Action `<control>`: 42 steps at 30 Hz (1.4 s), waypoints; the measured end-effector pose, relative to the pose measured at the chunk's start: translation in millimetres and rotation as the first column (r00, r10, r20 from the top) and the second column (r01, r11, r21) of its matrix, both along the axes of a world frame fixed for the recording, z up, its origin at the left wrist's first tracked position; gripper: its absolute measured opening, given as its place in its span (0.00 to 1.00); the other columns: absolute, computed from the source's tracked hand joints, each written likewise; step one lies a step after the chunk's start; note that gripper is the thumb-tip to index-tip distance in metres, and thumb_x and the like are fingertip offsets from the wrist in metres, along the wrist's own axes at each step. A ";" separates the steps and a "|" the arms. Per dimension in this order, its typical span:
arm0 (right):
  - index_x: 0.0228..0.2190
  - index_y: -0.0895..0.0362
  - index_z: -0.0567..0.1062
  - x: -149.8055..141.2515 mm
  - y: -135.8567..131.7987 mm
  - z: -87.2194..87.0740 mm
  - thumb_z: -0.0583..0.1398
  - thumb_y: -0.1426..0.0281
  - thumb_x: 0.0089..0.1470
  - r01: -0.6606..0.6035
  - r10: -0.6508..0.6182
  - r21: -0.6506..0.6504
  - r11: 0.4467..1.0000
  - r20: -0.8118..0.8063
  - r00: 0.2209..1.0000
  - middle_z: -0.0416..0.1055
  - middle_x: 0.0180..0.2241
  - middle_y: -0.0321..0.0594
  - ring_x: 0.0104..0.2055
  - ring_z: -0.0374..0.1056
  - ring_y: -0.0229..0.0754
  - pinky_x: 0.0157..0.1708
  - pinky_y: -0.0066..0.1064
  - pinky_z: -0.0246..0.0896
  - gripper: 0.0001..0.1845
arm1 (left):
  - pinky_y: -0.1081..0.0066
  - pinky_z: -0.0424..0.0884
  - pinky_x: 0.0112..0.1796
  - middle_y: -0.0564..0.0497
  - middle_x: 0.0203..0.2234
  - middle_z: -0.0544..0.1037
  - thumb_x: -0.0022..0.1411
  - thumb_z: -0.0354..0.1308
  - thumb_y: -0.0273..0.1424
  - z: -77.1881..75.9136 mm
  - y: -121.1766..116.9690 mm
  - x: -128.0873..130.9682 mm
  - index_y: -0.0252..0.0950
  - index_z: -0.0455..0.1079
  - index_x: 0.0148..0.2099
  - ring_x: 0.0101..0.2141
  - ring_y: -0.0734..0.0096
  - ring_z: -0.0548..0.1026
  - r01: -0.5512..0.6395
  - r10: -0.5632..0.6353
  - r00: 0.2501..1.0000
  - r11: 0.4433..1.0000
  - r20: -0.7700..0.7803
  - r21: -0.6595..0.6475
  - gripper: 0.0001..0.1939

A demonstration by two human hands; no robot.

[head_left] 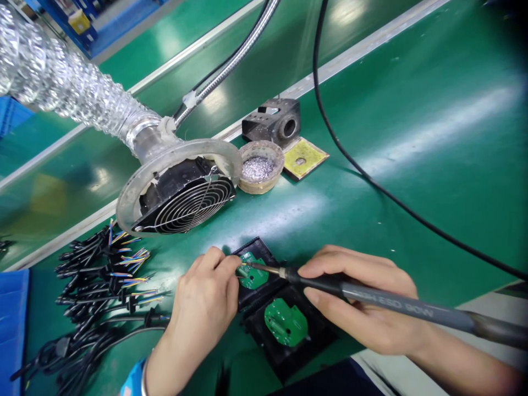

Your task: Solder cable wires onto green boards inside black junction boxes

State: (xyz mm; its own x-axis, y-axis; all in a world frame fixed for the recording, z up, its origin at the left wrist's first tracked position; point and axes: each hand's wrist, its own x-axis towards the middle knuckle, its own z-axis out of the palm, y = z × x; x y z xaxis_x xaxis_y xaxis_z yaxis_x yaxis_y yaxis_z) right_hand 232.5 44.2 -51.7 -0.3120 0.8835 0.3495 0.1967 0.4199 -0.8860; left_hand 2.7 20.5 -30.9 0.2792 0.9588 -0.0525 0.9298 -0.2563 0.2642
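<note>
Black leads with stripped, coloured wire ends [103, 280] lie heaped toward the left edge of the green worktop [412, 137], within reach of the left hand [204, 308]; their far ends run out of the picture at the bottom left. Above them a foil duct ends in a fan hood [181, 192] tilted toward the work — placed, I judge, to draw fumes from the joint. The left hand's fingers are pinched together at the upper green circuit board [252, 273] in a black tray [289, 341]; whether they pinch a wire or solder I cannot tell. A second green board [286, 323] lies just below it. The right hand [363, 308] is closed pen-fashion around the soldering iron [371, 300], tip on the upper board — its cord end is cut off at the right edge.
</note>
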 end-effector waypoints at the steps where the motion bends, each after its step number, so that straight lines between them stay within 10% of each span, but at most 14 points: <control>1: 0.34 0.56 0.73 -0.3 0.6 0.7 0.59 0.81 0.50 0.005 -0.005 0.001 1.000 0.006 1.000 0.71 0.24 0.33 0.22 0.67 0.31 0.21 0.22 0.64 0.10 | 0.69 0.70 0.31 0.53 0.33 0.72 0.66 0.49 0.24 -0.2 -0.1 -0.2 0.42 0.71 0.45 0.31 0.68 0.73 0.004 -0.004 1.000 1.000 0.003 0.001 0.12; 18: 0.36 0.56 0.75 -2.8 -27.5 -14.3 0.61 0.79 0.49 0.031 -0.095 0.343 0.939 0.172 0.981 0.74 0.27 0.37 0.25 0.72 0.37 0.30 0.31 0.73 0.11 | 0.69 0.69 0.30 0.53 0.32 0.72 0.66 0.49 0.25 -1.3 -1.6 2.8 0.41 0.72 0.41 0.32 0.67 0.73 0.019 -0.017 0.998 0.999 -0.068 0.028 0.11; 42: 0.38 0.54 0.74 2.8 -13.7 -4.6 0.60 0.82 0.47 0.152 -0.141 0.201 0.968 -0.067 0.988 0.70 0.25 0.36 0.22 0.68 0.36 0.20 0.28 0.68 0.17 | 0.70 0.68 0.33 0.51 0.36 0.70 0.67 0.47 0.28 9.2 3.3 6.1 0.39 0.68 0.40 0.33 0.71 0.72 -0.021 0.028 0.998 0.994 0.062 -0.105 0.08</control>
